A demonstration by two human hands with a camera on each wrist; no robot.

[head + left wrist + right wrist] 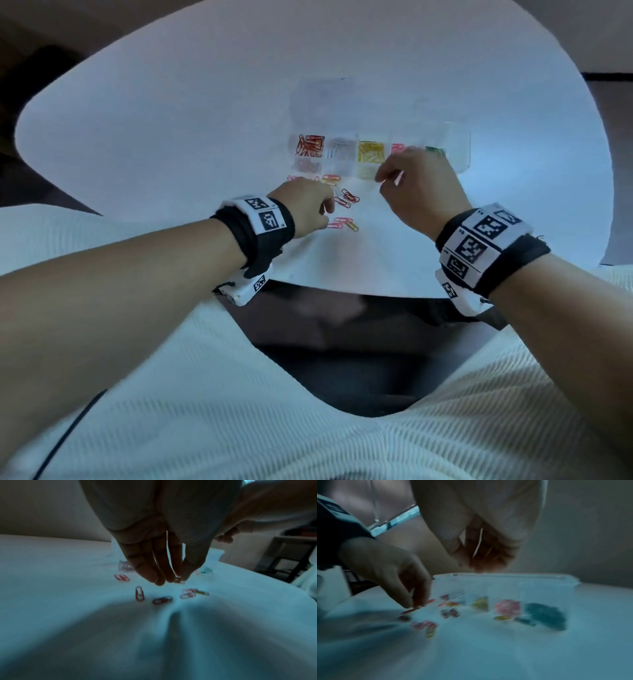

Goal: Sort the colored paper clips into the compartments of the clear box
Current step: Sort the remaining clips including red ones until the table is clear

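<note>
The clear box [459, 137] lies on the white table, with red clips [310, 147], yellow clips [370, 152], pink clips [397, 148] and green clips [435, 150] in separate compartments. Loose clips [346, 200] are scattered in front of it. My left hand [325, 209] reaches down among them. In the left wrist view, thumb and forefinger of the left hand [178, 579] pinch a red clip [179, 581] on the table. My right hand [380, 180] hovers with curled fingers at the box's front edge near the yellow compartment. The blurred right wrist view hides whether the right hand [471, 565] holds anything.
The round white table [171, 120] has bare surface to the left and behind the box. Its near edge runs just under my wrists. More loose clips [162, 600] lie close to the left fingertips. A dark shelf [288, 561] stands beyond the table.
</note>
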